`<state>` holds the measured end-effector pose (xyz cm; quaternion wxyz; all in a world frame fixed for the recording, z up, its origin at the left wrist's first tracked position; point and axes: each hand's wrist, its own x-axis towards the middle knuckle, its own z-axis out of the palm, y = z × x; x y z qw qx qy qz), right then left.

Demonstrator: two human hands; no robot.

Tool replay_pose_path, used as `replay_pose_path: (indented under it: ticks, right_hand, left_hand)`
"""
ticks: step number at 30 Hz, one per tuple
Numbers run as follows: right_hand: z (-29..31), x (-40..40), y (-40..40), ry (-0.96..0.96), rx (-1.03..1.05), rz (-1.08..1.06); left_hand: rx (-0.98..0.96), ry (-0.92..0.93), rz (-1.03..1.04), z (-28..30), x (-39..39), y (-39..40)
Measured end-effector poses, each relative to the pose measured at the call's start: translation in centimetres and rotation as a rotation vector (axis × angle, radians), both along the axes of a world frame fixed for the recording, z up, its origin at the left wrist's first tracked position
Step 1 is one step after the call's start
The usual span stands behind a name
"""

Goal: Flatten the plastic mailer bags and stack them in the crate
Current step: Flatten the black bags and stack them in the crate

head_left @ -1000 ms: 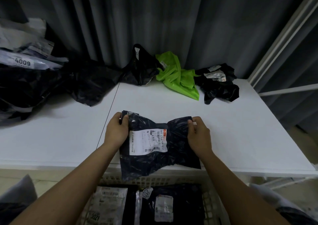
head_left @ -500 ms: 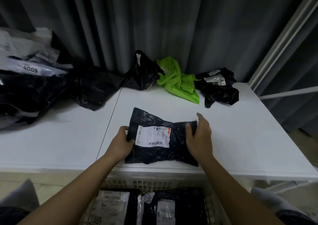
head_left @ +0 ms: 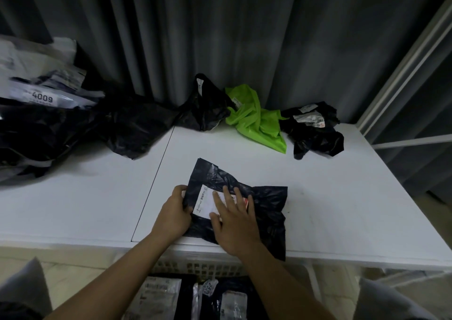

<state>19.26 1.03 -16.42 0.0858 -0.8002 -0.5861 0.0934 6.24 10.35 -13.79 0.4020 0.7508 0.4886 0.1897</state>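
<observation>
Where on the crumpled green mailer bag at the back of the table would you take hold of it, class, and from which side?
Grip the green mailer bag by its pointed flat corner nearest the person. Probably come from the front, over bare white table: that corner lies free, while the bunched far part sits between the black bags, one at its left and one at its right.

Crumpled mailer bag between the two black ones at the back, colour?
Bright green, head view.

A white table (head_left: 330,212) stands before grey curtains (head_left: 220,38).
</observation>
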Motion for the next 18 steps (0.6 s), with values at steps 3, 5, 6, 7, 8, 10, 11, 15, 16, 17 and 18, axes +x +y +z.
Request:
replay_pose_path:
  ticks: [3, 5, 6, 7, 8, 10, 11, 15, 16, 17, 18]
  right_hand:
    - [-0.1, -0.1, 0.0, 0.01, -0.004, -0.001]
    - [-0.3, 0.1, 0.1, 0.009, -0.006, 0.007]
    - [-0.3, 0.2, 0.1, 0.012, -0.014, 0.019]
    - [-0.2, 0.4, 0.1, 0.019, -0.022, 0.029]
    - [-0.1, 0.6, 0.0, 0.022, -0.028, 0.032]
    - [0.2, 1.1, -0.3, 0.0, -0.044, 0.006]
    - [0.3, 1.3, -0.8, -0.01, -0.059, -0.025]
    - [0.3, 3.2, -2.8, -0.031, -0.09, -0.086]
    - [0.3, 3.8, -3.1, -0.042, -0.087, -0.094]
    - [0.3, 4.4, -3.4, -0.059, -0.083, -0.099]
    - [0.2, 4.8, -3.5, -0.07, -0.079, -0.102]
  left_hand:
    - [0.027, 0.037, -0.016, -0.1, 0.0, 0.1]
    - [0.066, 0.077, -0.039, -0.3, -0.1, 0.2]
    - [0.088, 0.097, -0.052, -0.4, -0.1, 0.1]
    - [0.104, 0.116, -0.065, -0.4, -0.1, 0.0]
    - [0.112, 0.131, -0.071, -0.5, -0.1, -0.1]
    - [0.109, 0.158, -0.062, -0.5, -0.1, -0.2]
    - [0.101, 0.172, -0.059, -0.5, -0.2, -0.2]
    - [0.074, 0.219, -0.076, -0.5, -0.6, 0.2]
    - [0.066, 0.217, -0.078, -0.5, -0.7, 0.3]
    - [0.058, 0.213, -0.077, -0.3, -0.7, 0.3]
    - [0.058, 0.214, -0.079, -0.3, -0.8, 0.4]
